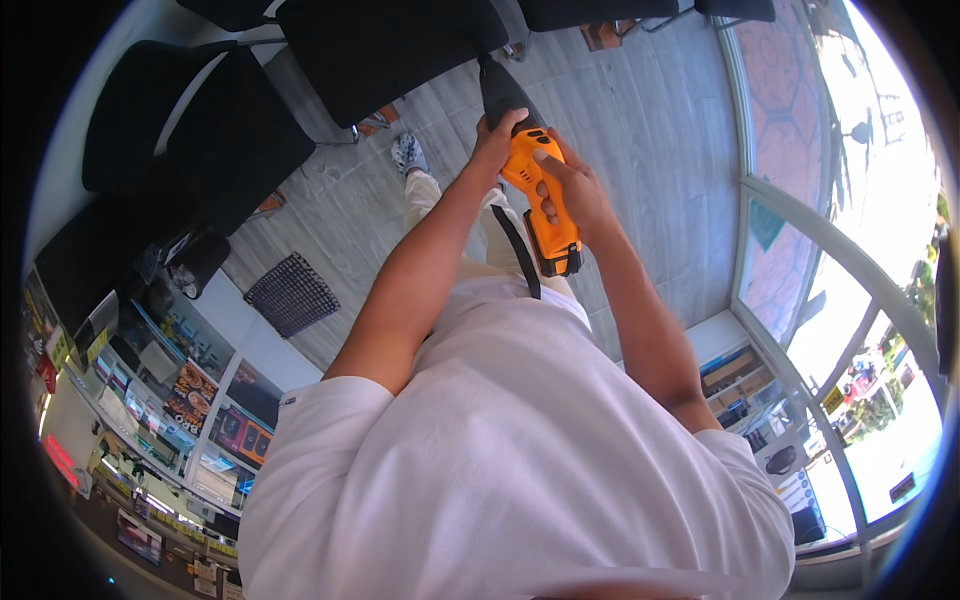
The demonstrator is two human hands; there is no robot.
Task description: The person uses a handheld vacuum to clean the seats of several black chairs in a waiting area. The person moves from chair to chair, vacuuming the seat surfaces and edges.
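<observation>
An orange cordless handheld vacuum [522, 163] with a dark tapering nozzle is held out in front of me. My right hand [580, 195] wraps round its grip, thumb resting on top by the dark buttons. Below that hand the black-and-orange battery pack [556, 260] shows at the grip's base. My left hand [492, 145] closes on the vacuum's left side, where the orange body meets the black front; most of its fingers are hidden. The nozzle's tip reaches the front edge of a black chair seat [390, 50], but I cannot tell whether they touch.
More black chairs [235, 125] curve along the far left. Grey wood-look floor [650, 120] lies under my feet. A dark woven mat [293, 295] is at the left, near glass display cases [215, 420]. A framed glass door or window [800, 235] borders the right side.
</observation>
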